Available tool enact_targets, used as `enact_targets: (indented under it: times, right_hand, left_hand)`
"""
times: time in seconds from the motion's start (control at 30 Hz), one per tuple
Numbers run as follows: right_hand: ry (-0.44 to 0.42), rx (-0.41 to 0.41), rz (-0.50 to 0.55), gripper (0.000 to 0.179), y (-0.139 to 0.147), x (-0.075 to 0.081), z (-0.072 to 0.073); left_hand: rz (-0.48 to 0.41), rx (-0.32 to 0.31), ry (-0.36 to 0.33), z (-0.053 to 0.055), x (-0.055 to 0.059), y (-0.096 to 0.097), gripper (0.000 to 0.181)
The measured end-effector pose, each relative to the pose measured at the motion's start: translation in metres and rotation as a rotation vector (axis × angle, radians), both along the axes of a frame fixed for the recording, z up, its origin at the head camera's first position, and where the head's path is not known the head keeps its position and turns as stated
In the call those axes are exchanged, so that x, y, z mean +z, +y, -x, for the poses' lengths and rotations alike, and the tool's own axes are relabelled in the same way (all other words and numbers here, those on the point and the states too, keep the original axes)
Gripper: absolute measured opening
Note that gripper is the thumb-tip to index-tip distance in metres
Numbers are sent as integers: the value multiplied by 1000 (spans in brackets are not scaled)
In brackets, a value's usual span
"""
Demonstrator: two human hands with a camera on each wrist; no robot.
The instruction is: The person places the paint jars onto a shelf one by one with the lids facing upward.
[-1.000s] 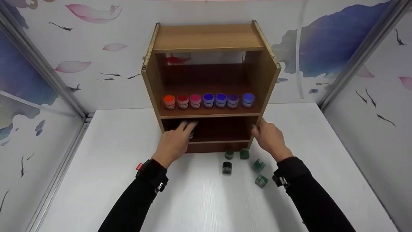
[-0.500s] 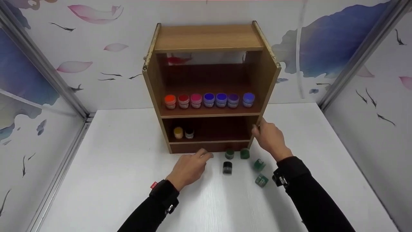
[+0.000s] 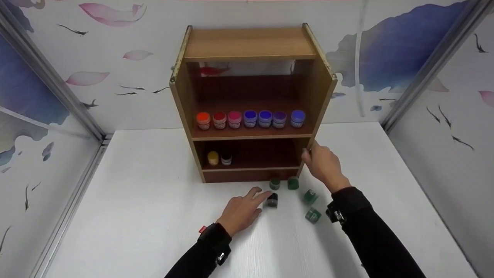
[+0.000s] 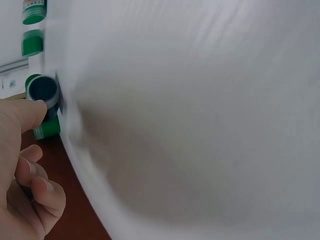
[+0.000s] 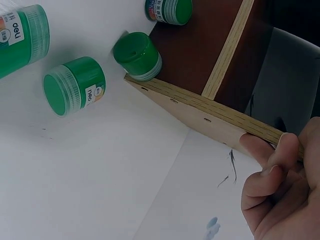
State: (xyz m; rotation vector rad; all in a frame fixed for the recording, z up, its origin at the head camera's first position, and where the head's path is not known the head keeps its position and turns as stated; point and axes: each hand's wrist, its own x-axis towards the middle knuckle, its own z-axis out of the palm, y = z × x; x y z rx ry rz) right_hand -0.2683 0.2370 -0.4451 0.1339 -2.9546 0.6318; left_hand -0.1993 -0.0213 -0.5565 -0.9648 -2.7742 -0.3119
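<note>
My left hand [image 3: 241, 212] reaches over the table with its index finger extended to a black-topped paint jar [image 3: 272, 200]. In the left wrist view the fingertip [image 4: 37, 111] overlaps that dark jar [image 4: 43, 92]; contact cannot be told. At the right edge of a small wooden cabinet [image 3: 251, 41], my right hand [image 3: 325, 164] pinches the side panel [image 5: 200, 107] between thumb and fingers. Several green paint jars [image 3: 313, 215] lie or stand in front of the cabinet's right corner. A yellow-topped jar [image 3: 213, 158] and a dark-topped jar [image 3: 226, 158] stand on its lower shelf.
On the upper shelf [image 3: 251, 136] a row of red, pink, blue and purple jars [image 3: 250, 119] stands near the front edge. White patterned walls [image 3: 127, 96] enclose the white table [image 3: 127, 216] behind and at both sides.
My left hand has come out of the lower shelf, uncovering the yellow-topped and dark-topped jars, and moved right to the black-topped jar. My right hand stays on the cabinet's side.
</note>
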Motion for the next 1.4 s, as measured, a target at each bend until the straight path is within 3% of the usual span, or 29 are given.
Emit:
enact_targets:
  times: [0.13, 0.43, 0.63, 0.93, 1.1, 1.4]
  right_hand:
    - [-9, -2, 7, 42, 0, 0, 0]
    - [-23, -6, 29, 44, 0, 0, 1]
    - [-9, -6, 16, 40, -1, 0, 0]
    - [-20, -14, 10, 43, -1, 1, 0]
    - [-12, -15, 8, 41, -1, 1, 1]
    - [-33, -11, 19, 44, 0, 1, 1]
  left_hand:
    - [-11, -13, 6, 1, -4, 6, 55]
    - [23, -24, 134, -3, -7, 17, 41]
    - [38, -10, 122, -1, -14, 23, 35]
    - [-55, -15, 197, 4, -25, 28, 24]
    - [-86, 19, 183, 4, -26, 29, 27]
    - [-48, 76, 129, 4, -24, 28, 30]
